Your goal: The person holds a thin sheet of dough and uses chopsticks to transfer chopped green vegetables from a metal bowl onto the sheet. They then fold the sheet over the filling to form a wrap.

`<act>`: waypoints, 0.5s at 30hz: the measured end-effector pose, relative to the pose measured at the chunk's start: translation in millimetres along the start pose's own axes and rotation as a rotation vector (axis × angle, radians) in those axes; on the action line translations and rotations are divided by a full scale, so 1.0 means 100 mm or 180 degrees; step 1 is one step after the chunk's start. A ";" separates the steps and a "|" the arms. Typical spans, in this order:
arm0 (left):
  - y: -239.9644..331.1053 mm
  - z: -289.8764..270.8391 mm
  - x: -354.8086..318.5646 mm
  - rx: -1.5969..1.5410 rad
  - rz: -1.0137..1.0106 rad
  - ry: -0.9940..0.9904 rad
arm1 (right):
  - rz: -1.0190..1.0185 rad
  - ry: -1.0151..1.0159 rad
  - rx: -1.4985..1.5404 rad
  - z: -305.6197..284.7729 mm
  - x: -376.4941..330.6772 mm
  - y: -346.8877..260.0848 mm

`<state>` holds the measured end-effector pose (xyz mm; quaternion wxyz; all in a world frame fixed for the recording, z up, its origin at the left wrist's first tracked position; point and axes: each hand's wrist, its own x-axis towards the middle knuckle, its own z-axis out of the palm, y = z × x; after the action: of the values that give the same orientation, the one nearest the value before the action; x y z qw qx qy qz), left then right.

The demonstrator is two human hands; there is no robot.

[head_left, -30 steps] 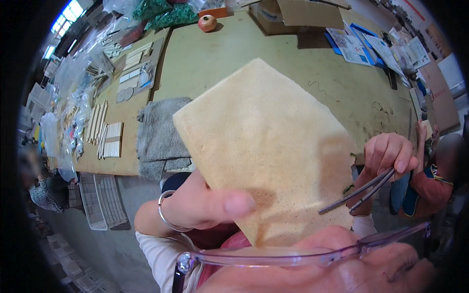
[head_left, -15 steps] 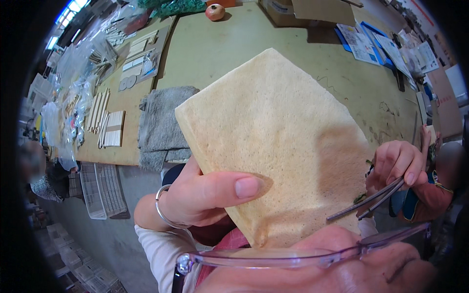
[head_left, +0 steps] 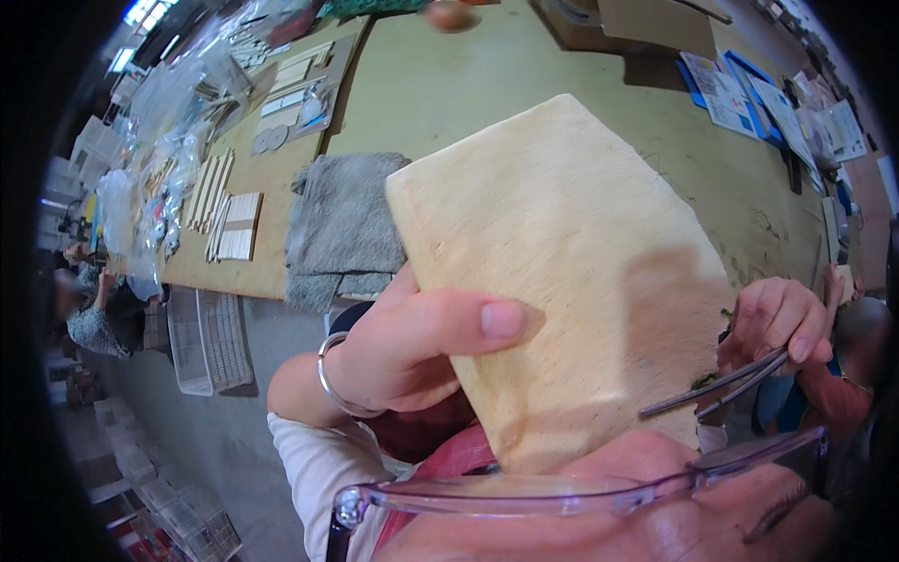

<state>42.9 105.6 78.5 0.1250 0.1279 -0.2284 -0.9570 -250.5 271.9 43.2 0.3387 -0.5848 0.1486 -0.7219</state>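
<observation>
My left hand (head_left: 421,337) grips a large cream-coloured flat slab (head_left: 562,244) with a finely pitted, spongy-looking surface, thumb on its face and fingers hidden behind. The slab is held up close, tilted, one corner pointing away. Beside its right edge, my right hand (head_left: 777,323) is closed on dark, thin metal tweezers (head_left: 716,386). Their two prongs lie apart in front of the slab's lower right part; whether they touch it I cannot tell. Small dark green bits (head_left: 702,381) show at that edge.
Behind the slab stretches a greenish table (head_left: 449,103) with a folded grey towel (head_left: 346,220), bundled wooden sticks (head_left: 241,228), a cardboard box (head_left: 655,28) and blue folders with papers (head_left: 726,94). A white basket (head_left: 211,342) stands below left. Other people are at far left and right.
The slab and both hands sit slightly further right in the picture, and the slab's tilt differs a little. The background has shifted right and up. Both grips are unchanged.
</observation>
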 end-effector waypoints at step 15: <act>0.14 -0.22 0.08 0.0265 -0.0411 0.0145 | -0.0228 -0.0543 -0.1148 0.16 0.11 -0.18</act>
<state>44.5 82.3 64.9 0.0627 0.1692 -0.2563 -0.9496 -242.5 280.6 67.1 0.2140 -0.6999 0.2254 -0.6431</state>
